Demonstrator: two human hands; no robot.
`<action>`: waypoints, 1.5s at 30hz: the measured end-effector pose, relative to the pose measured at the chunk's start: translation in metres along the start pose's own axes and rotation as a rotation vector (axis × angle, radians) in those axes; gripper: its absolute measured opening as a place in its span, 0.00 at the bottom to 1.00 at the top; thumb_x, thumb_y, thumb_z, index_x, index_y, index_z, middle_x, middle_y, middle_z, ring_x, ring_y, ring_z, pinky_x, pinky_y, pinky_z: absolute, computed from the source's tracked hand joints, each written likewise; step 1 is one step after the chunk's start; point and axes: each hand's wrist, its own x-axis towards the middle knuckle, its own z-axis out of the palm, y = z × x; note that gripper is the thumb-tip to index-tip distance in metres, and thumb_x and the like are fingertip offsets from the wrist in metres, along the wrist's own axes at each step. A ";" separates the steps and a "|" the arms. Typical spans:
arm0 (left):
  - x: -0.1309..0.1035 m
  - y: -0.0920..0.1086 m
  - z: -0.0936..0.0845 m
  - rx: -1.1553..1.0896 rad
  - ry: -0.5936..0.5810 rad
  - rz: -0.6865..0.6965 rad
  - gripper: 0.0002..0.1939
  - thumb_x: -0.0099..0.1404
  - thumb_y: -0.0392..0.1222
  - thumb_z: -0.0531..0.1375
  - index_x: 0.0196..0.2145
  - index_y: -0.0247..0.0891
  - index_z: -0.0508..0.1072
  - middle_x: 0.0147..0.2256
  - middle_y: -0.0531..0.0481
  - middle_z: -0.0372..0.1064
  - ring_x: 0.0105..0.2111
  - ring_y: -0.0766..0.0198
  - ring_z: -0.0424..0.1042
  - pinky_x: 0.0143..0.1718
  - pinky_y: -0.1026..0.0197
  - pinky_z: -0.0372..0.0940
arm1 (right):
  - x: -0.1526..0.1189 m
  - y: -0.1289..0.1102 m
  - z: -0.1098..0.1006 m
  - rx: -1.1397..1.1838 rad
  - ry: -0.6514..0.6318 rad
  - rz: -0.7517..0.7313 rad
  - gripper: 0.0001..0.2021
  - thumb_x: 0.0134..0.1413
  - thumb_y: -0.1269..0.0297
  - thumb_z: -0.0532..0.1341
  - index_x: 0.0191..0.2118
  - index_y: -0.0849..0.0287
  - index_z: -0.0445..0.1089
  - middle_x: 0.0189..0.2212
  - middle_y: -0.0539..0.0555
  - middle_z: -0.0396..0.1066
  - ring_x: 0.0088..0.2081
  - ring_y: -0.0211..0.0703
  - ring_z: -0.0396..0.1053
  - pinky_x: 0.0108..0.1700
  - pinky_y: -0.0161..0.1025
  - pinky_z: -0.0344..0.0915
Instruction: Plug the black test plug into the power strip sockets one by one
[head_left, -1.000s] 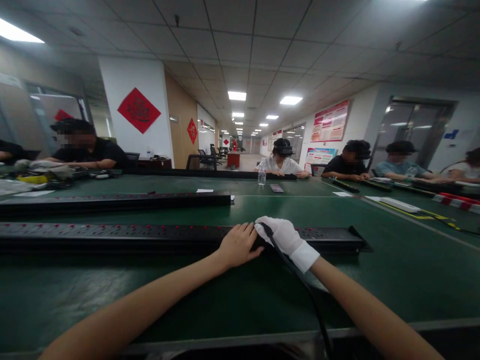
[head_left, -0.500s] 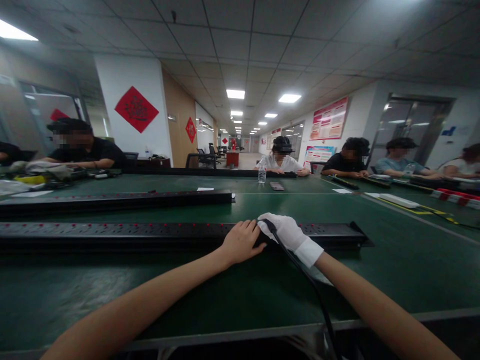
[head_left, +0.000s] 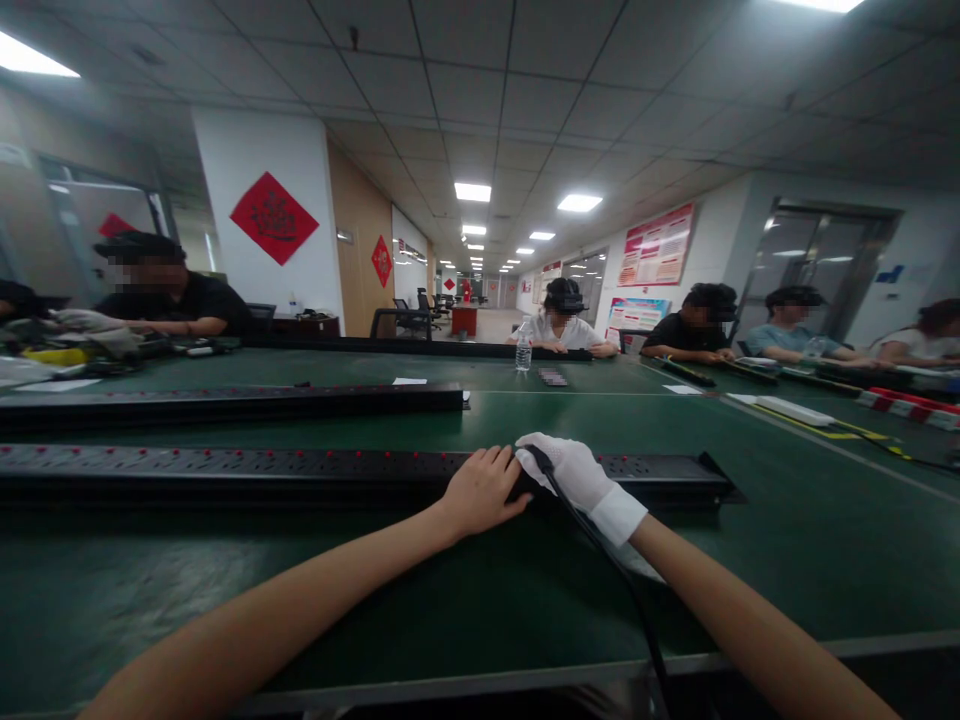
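A long black power strip (head_left: 300, 468) with a row of red dots along its top lies across the green table. Over its right part rests my bare left hand (head_left: 480, 488), fingers on top and thumb at the near side, gripping it. Beside it my right hand (head_left: 562, 470), in a white glove, is closed around a black plug (head_left: 538, 458), held against the strip's top. From the plug a black cord (head_left: 607, 560) runs down over the table's near edge. The plug's front end is hidden, so I cannot tell whether it sits in a socket.
Behind lies a second black power strip (head_left: 360, 398). A water bottle (head_left: 523, 345) stands farther back on the green table (head_left: 787, 540). White power strip (head_left: 793, 409) at right; red-and-white strips (head_left: 911, 408) beyond. Several people, including a person in white (head_left: 562, 325), sit around the table.
Both hands stay at nearly the same spot on the power strip, with the plug still in the right one. The view has shifted very slightly.
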 end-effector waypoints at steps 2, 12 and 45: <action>0.000 0.000 0.000 -0.002 -0.001 -0.003 0.21 0.61 0.52 0.51 0.46 0.35 0.62 0.45 0.40 0.64 0.47 0.53 0.63 0.44 0.52 0.60 | 0.000 0.000 0.000 -0.002 0.002 0.002 0.15 0.58 0.55 0.49 0.45 0.54 0.66 0.39 0.53 0.72 0.39 0.39 0.70 0.42 0.34 0.63; 0.000 0.001 -0.002 0.006 -0.015 -0.001 0.21 0.62 0.52 0.51 0.46 0.34 0.62 0.45 0.40 0.64 0.47 0.52 0.63 0.43 0.52 0.61 | -0.001 -0.004 -0.003 0.021 -0.025 0.017 0.15 0.58 0.55 0.50 0.45 0.54 0.66 0.39 0.53 0.72 0.40 0.39 0.70 0.43 0.34 0.63; 0.000 0.000 -0.002 -0.005 -0.017 0.004 0.20 0.62 0.51 0.50 0.46 0.35 0.63 0.45 0.40 0.64 0.47 0.52 0.63 0.43 0.52 0.61 | -0.002 -0.001 0.000 -0.016 -0.008 0.011 0.14 0.58 0.56 0.50 0.46 0.54 0.65 0.39 0.52 0.72 0.39 0.39 0.70 0.41 0.33 0.63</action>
